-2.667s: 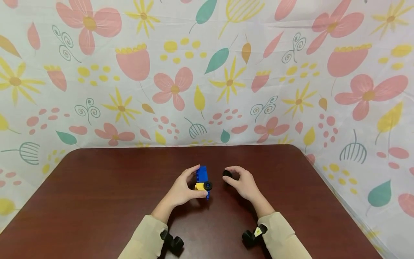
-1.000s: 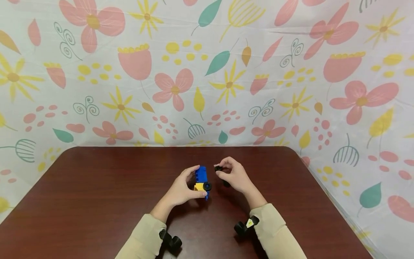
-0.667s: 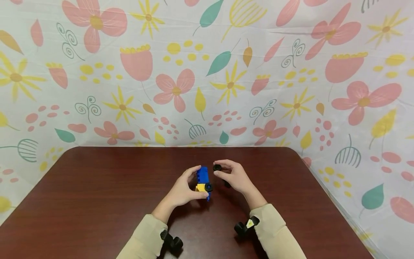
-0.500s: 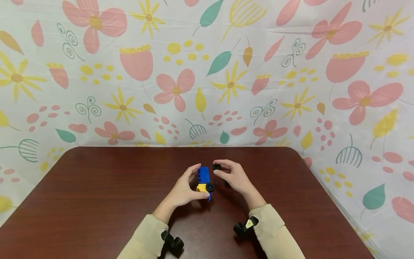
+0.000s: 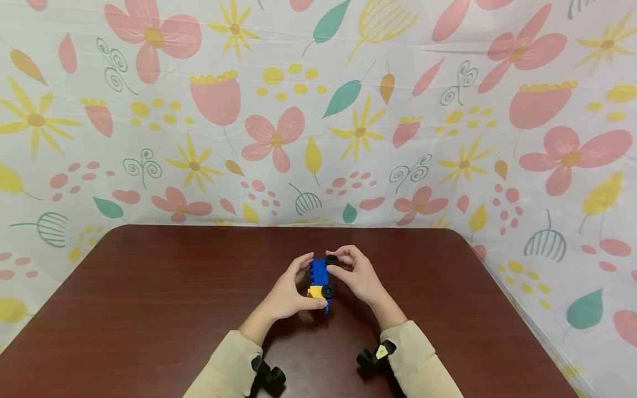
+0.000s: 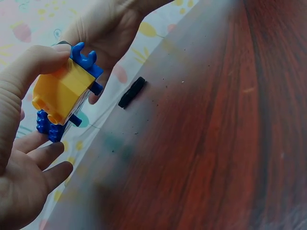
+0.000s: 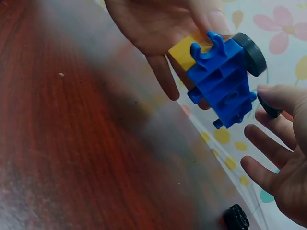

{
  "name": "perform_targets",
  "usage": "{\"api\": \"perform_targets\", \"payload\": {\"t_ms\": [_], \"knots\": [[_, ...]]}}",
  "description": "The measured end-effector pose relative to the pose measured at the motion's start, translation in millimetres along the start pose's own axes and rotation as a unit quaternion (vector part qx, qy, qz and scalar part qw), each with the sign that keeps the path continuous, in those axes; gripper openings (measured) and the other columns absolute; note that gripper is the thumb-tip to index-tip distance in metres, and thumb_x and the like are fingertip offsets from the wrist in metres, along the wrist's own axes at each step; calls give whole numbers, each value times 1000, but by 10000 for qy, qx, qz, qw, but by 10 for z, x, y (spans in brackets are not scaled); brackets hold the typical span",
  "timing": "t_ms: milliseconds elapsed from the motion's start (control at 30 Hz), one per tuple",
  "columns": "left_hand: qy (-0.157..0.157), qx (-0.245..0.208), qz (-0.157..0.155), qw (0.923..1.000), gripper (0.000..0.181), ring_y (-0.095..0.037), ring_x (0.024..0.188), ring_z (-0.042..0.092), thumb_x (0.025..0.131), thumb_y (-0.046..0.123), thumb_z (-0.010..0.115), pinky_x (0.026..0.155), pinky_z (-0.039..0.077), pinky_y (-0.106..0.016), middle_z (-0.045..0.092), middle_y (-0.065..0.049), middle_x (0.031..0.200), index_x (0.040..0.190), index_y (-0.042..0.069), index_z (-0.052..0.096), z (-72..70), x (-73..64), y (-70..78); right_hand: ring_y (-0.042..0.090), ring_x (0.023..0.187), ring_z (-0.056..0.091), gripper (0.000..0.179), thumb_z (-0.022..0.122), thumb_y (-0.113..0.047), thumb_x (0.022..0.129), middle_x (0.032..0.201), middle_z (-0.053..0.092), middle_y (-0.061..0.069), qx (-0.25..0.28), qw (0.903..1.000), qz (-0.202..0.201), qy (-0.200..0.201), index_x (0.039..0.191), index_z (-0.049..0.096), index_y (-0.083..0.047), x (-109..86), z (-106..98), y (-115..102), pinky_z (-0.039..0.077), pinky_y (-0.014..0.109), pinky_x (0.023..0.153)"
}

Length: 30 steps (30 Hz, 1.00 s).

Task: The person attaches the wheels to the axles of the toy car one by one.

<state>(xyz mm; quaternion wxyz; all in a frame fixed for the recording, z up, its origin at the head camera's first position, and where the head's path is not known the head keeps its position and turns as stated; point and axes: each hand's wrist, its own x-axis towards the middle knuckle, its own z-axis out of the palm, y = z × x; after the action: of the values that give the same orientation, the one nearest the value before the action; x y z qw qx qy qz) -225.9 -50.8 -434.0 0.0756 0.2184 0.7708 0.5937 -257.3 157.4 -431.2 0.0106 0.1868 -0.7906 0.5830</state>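
My left hand point(image 5: 286, 296) holds a small toy truck point(image 5: 320, 272) made of blue and yellow parts, tipped on its side above the table. In the right wrist view its blue underside point(image 7: 223, 81) shows a hook at one end and short axle pegs. One black wheel point(image 7: 252, 55) is mounted near the hook. Thumb and fingers of my right hand point(image 5: 359, 275) pinch a second black wheel point(image 7: 269, 106), right at the end of a bare peg. In the left wrist view the yellow cab point(image 6: 64, 91) faces the camera, and the pinched wheel is hidden there.
On the dark wooden table point(image 5: 189, 282) lies a loose black wheel-like piece point(image 6: 132, 92), seen beyond the truck in the left wrist view. A flower-patterned cloth point(image 5: 278, 182) hangs behind the table's far edge. Black wrist cameras point(image 5: 269, 376) sit at both sleeves.
My right hand has lifted its wheel off the table area and moved left to the truck's side. The left hand has shifted the truck slightly right, closing the gap.
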Motion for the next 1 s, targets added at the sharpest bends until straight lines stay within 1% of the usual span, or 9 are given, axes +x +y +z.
{"api": "perform_targets", "payload": {"t_ms": [133, 233, 333, 500, 600, 733, 833, 900, 1000], "knots": [[-112, 28, 14, 9999, 92, -39, 138, 33, 75, 17, 80, 110, 29, -54, 30, -22, 149, 148, 9, 24, -12, -57, 162, 27, 115, 59, 38, 66, -22, 89, 130, 60, 13, -111, 9999, -22, -82, 122, 54, -9, 0, 23, 17, 51, 30, 93], [-152, 31, 33, 9999, 93, -39, 138, 33, 76, 16, 80, 110, 29, -54, 30, -23, 149, 148, 9, 22, -15, -77, 209, 24, 115, 59, 38, 65, -25, 89, 129, 60, 12, -278, 9995, -24, -142, 125, 57, -12, 7, 35, 18, 51, 32, 93], [-175, -13, 75, 9998, 95, -40, 138, 33, 76, 17, 80, 110, 29, -54, 29, -24, 149, 149, 9, 19, -15, -80, 210, 24, 115, 58, 39, 65, -25, 89, 129, 61, 10, -331, 9993, 13, -173, 125, 58, -12, 11, 42, 15, 51, 31, 93], [-183, -52, 130, 9997, 100, -41, 137, 32, 76, 18, 80, 111, 27, -56, 28, -25, 149, 151, 9, 13, -13, -71, 185, 29, 114, 58, 39, 65, -22, 90, 129, 60, 14, -174, 9996, 0, -236, 125, 58, -8, 19, 51, 27, 52, 23, 87], [-193, -61, 164, 9997, 101, -40, 137, 34, 76, 17, 79, 111, 27, -56, 28, -25, 149, 151, 9, 13, -6, -67, 179, 29, 113, 58, 38, 66, -21, 89, 128, 60, 16, -101, 9997, 7, -231, 124, 59, -8, 15, 57, 25, 52, 20, 85], [-207, -47, 228, 9995, 99, -40, 137, 34, 76, 16, 79, 111, 28, -55, 29, -25, 149, 150, 8, 14, 1, -58, 180, 26, 112, 59, 37, 66, -23, 89, 127, 61, 15, -117, 9998, -4, -128, 122, 60, -8, 8, 64, 10, 52, 25, 89], [-213, -15, 250, 9995, 98, -39, 138, 33, 76, 14, 79, 111, 28, -54, 29, -25, 149, 150, 8, 15, 7, -60, 188, 23, 111, 60, 33, 62, -27, 92, 125, 63, 12, -172, 9998, 58, 0, 120, 61, -10, 6, 73, 8, 51, 31, 93], [-199, 0, 282, 9994, 97, -39, 138, 32, 76, 14, 79, 111, 29, -53, 29, -25, 149, 150, 8, 16, 14, -61, 191, 22, 111, 60, 32, 60, -29, 93, 123, 64, 9, -143, 9997, 166, 127, 118, 63, -11, 8, 81, 12, 51, 34, 95], [-169, 28, 306, 9994, 95, -38, 138, 33, 75, 12, 79, 110, 30, -52, 30, -24, 149, 149, 9, 19, 23, -68, 199, 23, 111, 59, 31, 58, -29, 94, 121, 63, 10, 11, 9989, 375, 265, 117, 63, -9, 13, 95, 14, 50, 37, 96]]}}
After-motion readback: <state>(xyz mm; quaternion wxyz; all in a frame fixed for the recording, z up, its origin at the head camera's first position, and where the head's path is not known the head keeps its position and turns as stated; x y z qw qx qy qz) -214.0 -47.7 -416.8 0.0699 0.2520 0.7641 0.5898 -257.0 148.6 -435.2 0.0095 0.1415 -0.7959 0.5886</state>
